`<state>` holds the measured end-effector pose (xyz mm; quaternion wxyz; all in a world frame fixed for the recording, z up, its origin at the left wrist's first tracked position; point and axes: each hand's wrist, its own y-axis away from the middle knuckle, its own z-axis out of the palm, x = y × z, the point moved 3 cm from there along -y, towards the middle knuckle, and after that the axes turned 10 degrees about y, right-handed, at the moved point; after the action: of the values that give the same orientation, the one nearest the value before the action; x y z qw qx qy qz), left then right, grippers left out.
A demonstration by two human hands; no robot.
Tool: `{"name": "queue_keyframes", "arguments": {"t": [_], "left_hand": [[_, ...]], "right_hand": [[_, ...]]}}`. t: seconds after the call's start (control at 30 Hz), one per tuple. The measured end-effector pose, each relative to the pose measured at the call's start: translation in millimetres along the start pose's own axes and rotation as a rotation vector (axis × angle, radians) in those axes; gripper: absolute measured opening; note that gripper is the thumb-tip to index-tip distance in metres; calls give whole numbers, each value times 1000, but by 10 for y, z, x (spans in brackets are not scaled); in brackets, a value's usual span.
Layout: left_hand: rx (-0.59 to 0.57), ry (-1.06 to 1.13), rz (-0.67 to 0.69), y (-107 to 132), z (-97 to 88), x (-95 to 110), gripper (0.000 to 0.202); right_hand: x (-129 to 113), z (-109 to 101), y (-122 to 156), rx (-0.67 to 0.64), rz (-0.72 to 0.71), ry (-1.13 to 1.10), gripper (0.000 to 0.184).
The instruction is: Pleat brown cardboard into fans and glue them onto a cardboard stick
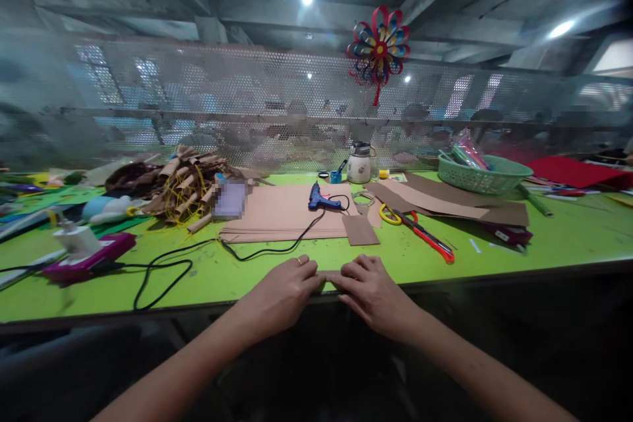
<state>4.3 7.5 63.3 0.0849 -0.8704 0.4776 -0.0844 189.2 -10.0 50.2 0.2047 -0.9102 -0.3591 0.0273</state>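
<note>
At the table's front edge, my left hand [289, 290] and my right hand [373, 290] face each other with fingers curled. Both close on a narrow piece of brown paper [329, 274], which looks rolled or folded; the fingers cover most of it. Just beyond the hands lies a square of brown paper [362, 231]. It overlaps a stack of large brown paper sheets [277, 208]. On that stack rests a blue hot glue gun [324, 200] with a black cord.
Scissors with yellow handles [390, 214] and a red utility knife [432, 241] lie right of the stack. Brown paper rolls with yellow string [182, 188] are heaped left, near a purple power strip [91, 260]. Behind stand a jug [359, 165] and a green basket [484, 175].
</note>
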Motion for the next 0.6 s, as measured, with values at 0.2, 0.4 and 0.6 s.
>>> {"name": "queue_keyframes", "arguments": {"t": [0.2, 0.4, 0.6], "left_hand": [[-7, -40, 43, -3, 27, 9, 28], [-23, 4, 48, -24, -28, -22, 18], [-51, 71, 29, -26, -94, -42, 20]], "right_hand": [[-62, 85, 8, 43, 23, 74, 48], [-13, 57, 29, 31, 17, 90, 47], [142, 55, 135, 26, -25, 51, 43]]}}
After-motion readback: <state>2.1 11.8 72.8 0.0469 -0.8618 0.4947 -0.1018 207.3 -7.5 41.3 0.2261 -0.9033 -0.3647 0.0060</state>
